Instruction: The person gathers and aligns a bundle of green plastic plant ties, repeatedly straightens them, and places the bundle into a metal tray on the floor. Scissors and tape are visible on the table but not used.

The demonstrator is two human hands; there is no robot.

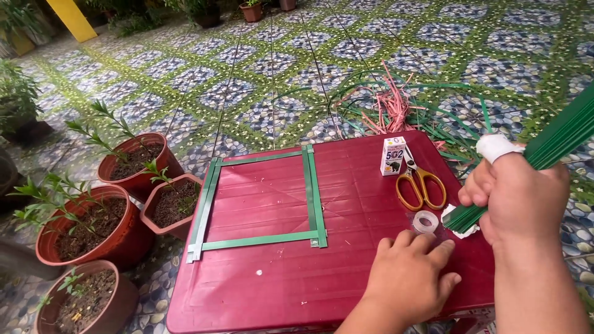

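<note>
We see our right hand (pixel 516 192) closed in a tight grip on a bundle of green strips (pixel 544 148), held up over the right edge of the red counter (pixel 260 291); the bundle's cut ends point down toward the counter, and a finger of that hand wears a white wrap. Our left hand (pixel 411 272) lies flat, palm down, on the counter near its front edge, fingers spread and holding nothing, fingertips just beside a small clear tape roll (pixel 425 221).

As for progress, we judge the work partly done: a square frame (pixel 260 198) of flat green strips already lies on the left half of the counter, doubled along its left and right sides. Its inside is bare, and most strips are in the bundle yet.

Yellow-handled scissors (pixel 421 182) and a small white box (pixel 393 156) sit by the right rear corner, a scrap of white paper (pixel 461 229) under the bundle's ends. Open room lies in front of the frame and between it and the scissors. Off the left edge, potted plants (pixel 130 185) stand close against the counter; behind it, loose pink and green offcuts (pixel 396 105) lie on the tiled floor (pixel 247 68).
</note>
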